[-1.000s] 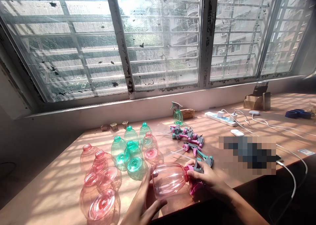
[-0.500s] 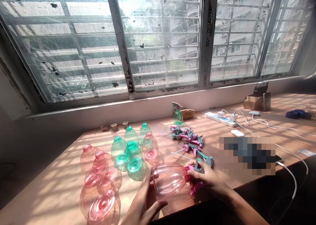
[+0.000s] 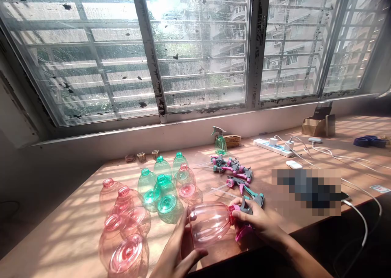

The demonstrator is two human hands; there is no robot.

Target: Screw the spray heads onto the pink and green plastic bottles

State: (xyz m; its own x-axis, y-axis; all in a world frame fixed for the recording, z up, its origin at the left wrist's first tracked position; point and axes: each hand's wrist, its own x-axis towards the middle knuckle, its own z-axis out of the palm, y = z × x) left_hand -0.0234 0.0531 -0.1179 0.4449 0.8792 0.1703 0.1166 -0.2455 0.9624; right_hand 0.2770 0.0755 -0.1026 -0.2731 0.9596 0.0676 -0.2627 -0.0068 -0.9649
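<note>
A clear pink spray bottle (image 3: 210, 224) lies on its side in the air near the table's front edge, its neck toward the right. My left hand (image 3: 175, 245) holds it round the base, thumb below and fingers behind. On the neck sits a grey and pink trigger spray head (image 3: 244, 206). My right hand (image 3: 259, 221) grips this head at its pink collar, with the pink trigger showing beneath. Just beyond lie several loose trigger spray heads (image 3: 233, 182) with thin tubes. Open pink bottles (image 3: 122, 245) and green bottles (image 3: 166, 194) stand to the left.
An assembled green spray bottle (image 3: 220, 144) stands at the back by a small brown box (image 3: 231, 141). A white power strip (image 3: 271, 147) with cables, a blurred-out dark object (image 3: 308, 190) and blue rings (image 3: 369, 141) are on the right. Windows (image 3: 198, 46) rise behind.
</note>
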